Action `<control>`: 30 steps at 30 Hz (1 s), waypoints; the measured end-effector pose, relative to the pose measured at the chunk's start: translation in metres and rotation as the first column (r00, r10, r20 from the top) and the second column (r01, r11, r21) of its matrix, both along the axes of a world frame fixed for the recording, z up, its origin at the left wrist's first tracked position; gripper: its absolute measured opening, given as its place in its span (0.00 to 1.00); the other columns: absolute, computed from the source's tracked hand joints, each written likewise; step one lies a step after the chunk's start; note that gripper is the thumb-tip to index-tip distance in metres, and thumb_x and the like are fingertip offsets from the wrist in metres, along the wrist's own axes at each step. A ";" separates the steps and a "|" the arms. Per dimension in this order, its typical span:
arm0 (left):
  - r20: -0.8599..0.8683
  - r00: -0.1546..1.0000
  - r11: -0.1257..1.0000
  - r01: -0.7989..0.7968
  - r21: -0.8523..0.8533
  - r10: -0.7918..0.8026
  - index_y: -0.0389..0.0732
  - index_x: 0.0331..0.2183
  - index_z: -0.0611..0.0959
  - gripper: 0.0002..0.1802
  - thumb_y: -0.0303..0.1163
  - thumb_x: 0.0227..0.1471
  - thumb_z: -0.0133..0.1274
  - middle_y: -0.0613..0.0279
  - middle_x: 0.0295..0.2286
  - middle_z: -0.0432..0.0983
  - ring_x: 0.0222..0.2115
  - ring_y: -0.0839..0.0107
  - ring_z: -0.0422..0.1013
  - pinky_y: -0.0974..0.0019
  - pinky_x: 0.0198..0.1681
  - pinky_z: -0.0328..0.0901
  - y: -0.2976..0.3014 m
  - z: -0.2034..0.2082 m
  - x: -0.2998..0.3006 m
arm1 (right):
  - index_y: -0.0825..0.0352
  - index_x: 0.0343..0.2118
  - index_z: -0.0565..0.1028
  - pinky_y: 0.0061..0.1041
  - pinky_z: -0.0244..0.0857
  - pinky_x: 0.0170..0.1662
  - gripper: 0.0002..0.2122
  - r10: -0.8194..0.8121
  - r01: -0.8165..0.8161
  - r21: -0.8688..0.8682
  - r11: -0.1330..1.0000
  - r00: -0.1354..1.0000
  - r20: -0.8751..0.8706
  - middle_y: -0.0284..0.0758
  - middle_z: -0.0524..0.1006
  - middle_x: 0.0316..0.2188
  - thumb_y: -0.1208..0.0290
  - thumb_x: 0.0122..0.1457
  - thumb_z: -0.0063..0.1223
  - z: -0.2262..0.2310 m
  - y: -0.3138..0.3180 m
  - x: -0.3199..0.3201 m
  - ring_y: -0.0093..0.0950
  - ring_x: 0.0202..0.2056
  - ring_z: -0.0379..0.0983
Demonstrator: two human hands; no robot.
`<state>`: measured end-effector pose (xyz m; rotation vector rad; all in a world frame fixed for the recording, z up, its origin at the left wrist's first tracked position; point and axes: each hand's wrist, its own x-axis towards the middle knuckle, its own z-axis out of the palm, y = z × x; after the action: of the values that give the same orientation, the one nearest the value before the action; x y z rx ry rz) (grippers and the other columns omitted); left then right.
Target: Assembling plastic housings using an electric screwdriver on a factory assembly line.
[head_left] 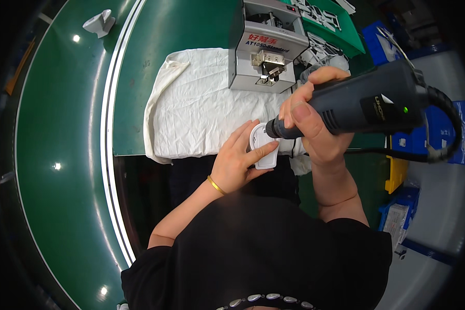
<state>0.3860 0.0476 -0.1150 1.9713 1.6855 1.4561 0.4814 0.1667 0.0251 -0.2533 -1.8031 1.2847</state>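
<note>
My left hand (238,159) is closed around a white plastic housing (264,155), thumb across its open side and fingers along its outer edge. The housing has a rounded far end and sits at the near edge of a white cloth (196,103). Wrapped in my right hand (315,121) is a dark electric screwdriver (369,98), lying nearly sideways with a small green light and a cable at its back end. Its black nose points left into the housing, near the rounded end. The bit's tip and any screw there are too small to make out.
A grey box-shaped screw feeder (266,46) stands on the cloth's far side. Behind it, a green bin (333,26) holds several white and dark parts. Blue bins (434,134) and a yellow bin (396,173) lie right. A white moulded piece (99,23) rests on the green surface far left.
</note>
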 end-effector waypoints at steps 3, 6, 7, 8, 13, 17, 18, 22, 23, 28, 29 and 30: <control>-0.023 1.000 1.000 -0.011 0.006 0.012 0.55 0.49 0.81 0.34 0.39 0.35 0.68 0.41 0.52 0.66 0.52 0.43 0.65 0.54 0.54 0.64 -0.001 -0.002 0.001 | 0.71 0.51 0.59 0.34 0.68 0.36 0.22 0.133 -0.134 -0.110 0.985 0.991 -0.012 0.37 0.71 0.25 0.75 0.56 0.55 0.000 0.017 0.013 0.27 0.25 0.71; -0.003 1.000 1.000 -0.006 -0.026 0.006 0.55 0.50 0.80 0.35 0.39 0.35 0.69 0.40 0.54 0.64 0.55 0.43 0.62 0.51 0.56 0.62 -0.003 0.001 0.006 | 0.70 0.54 0.60 0.34 0.68 0.37 0.20 -0.079 0.083 0.118 0.989 0.996 -0.035 0.38 0.72 0.26 0.73 0.61 0.49 -0.004 0.061 0.048 0.29 0.26 0.71; -0.042 0.998 0.998 -0.058 -0.030 0.056 0.56 0.50 0.80 0.34 0.39 0.36 0.68 0.42 0.56 0.63 0.57 0.44 0.60 0.50 0.57 0.60 -0.005 0.009 0.008 | 0.70 0.52 0.63 0.33 0.68 0.37 0.18 -0.183 0.130 -0.274 0.953 0.966 -0.180 0.38 0.72 0.26 0.75 0.60 0.51 0.005 0.073 0.059 0.28 0.27 0.70; -0.078 0.992 0.994 -0.106 -0.025 0.104 0.57 0.51 0.79 0.34 0.38 0.37 0.68 0.44 0.57 0.62 0.59 0.45 0.57 0.49 0.58 0.58 -0.007 0.016 0.008 | 0.68 0.51 0.66 0.31 0.69 0.37 0.16 -0.284 0.215 -0.342 0.915 0.945 -0.164 0.37 0.73 0.28 0.77 0.60 0.53 0.008 0.093 0.076 0.26 0.28 0.71; -0.257 0.957 0.987 0.110 -0.116 -0.137 0.57 0.50 0.79 0.35 0.33 0.35 0.66 0.54 0.60 0.59 0.62 0.49 0.53 0.48 0.61 0.56 -0.007 0.036 0.003 | 0.67 0.40 0.68 0.25 0.67 0.22 0.20 -0.702 0.781 -0.250 0.573 0.625 0.343 0.35 0.74 0.26 0.75 0.48 0.69 -0.036 0.206 0.164 0.25 0.19 0.72; -0.385 0.904 0.968 0.101 -0.230 -0.186 0.54 0.46 0.79 0.27 0.26 0.38 0.58 0.58 0.60 0.60 0.62 0.52 0.53 0.51 0.60 0.58 -0.011 0.044 -0.006 | 0.70 0.34 0.70 0.26 0.68 0.24 0.17 -0.619 0.793 -0.345 0.503 0.609 0.496 0.34 0.73 0.23 0.77 0.44 0.68 -0.097 0.254 0.200 0.27 0.22 0.72; -0.385 0.906 0.966 0.082 -0.246 -0.174 0.52 0.44 0.80 0.21 0.27 0.44 0.54 0.59 0.60 0.60 0.62 0.54 0.53 0.51 0.60 0.58 -0.013 0.046 -0.007 | 0.71 0.32 0.72 0.26 0.68 0.25 0.15 -0.613 0.790 -0.366 0.491 0.612 0.500 0.34 0.74 0.23 0.77 0.44 0.68 -0.107 0.260 0.200 0.27 0.24 0.72; -0.442 0.896 0.981 -0.053 -0.187 -0.036 0.49 0.39 0.79 0.17 0.25 0.44 0.53 0.57 0.58 0.63 0.60 0.55 0.58 0.55 0.56 0.62 -0.016 0.047 -0.023 | 0.71 0.34 0.77 0.28 0.64 0.33 0.13 -0.622 0.807 -0.093 0.583 0.517 0.589 0.35 0.77 0.27 0.75 0.43 0.64 -0.141 0.290 0.216 0.27 0.28 0.72; -0.407 0.913 0.986 -0.098 -0.137 0.035 0.48 0.39 0.79 0.17 0.24 0.43 0.53 0.57 0.57 0.65 0.57 0.55 0.63 0.57 0.53 0.65 -0.018 0.044 -0.029 | 0.72 0.36 0.77 0.27 0.65 0.34 0.15 -0.641 0.815 -0.045 0.578 0.487 0.593 0.36 0.77 0.29 0.73 0.44 0.63 -0.144 0.294 0.215 0.28 0.29 0.72; 0.051 0.901 0.892 -0.416 -0.176 0.430 0.40 0.39 0.75 0.22 0.20 0.36 0.59 0.50 0.48 0.74 0.30 0.66 0.75 0.66 0.35 0.71 -0.049 0.048 -0.068 | 0.75 0.57 0.63 0.28 0.68 0.44 0.34 -0.689 0.809 -0.119 0.575 0.558 0.462 0.46 0.74 0.47 0.71 0.48 0.66 -0.171 0.317 0.221 0.33 0.43 0.74; 0.139 0.837 0.848 -0.516 -0.121 0.529 0.39 0.39 0.75 0.22 0.21 0.37 0.60 0.51 0.46 0.75 0.29 0.70 0.74 0.67 0.34 0.70 -0.053 0.040 -0.087 | 0.74 0.63 0.53 0.29 0.65 0.51 0.42 -0.764 0.864 -0.063 0.500 0.474 0.438 0.51 0.66 0.56 0.69 0.50 0.68 -0.177 0.316 0.220 0.35 0.49 0.70; 0.234 0.757 0.787 -0.612 -0.077 0.611 0.38 0.40 0.74 0.22 0.22 0.39 0.61 0.52 0.44 0.77 0.27 0.74 0.73 0.68 0.33 0.69 -0.057 0.034 -0.112 | 0.73 0.63 0.56 0.29 0.64 0.53 0.40 -0.815 0.895 -0.028 0.444 0.417 0.403 0.49 0.65 0.57 0.67 0.51 0.67 -0.174 0.308 0.216 0.37 0.49 0.70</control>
<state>0.2742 -0.0097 -0.0807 1.1852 2.3213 1.7965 0.6974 0.4748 -0.1485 -1.4463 -1.3657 0.6656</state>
